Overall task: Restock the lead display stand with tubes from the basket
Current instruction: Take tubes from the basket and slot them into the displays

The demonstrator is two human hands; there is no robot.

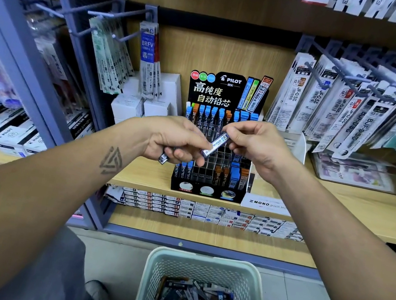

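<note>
A black lead display stand [208, 191] sits on the wooden shelf, with blue and orange capped tubes in its back and front rows and bare slots in the middle. In front of it both hands meet on one lead tube [216, 144], held slanted. My right hand [253, 143] pinches its upper end. My left hand [177, 141] pinches its lower end and also grips more tubes [163, 158] in its curled fingers. A pale green basket [200, 264] on the floor below holds several loose tubes.
Refill packs hang from hooks left [109, 60] and right [344, 109] of the stand. White boxes [144, 103] stand behind at the left. A MONO label card [265, 204] sits by the stand's right foot. Boxed stock [207, 212] fills the lower shelf.
</note>
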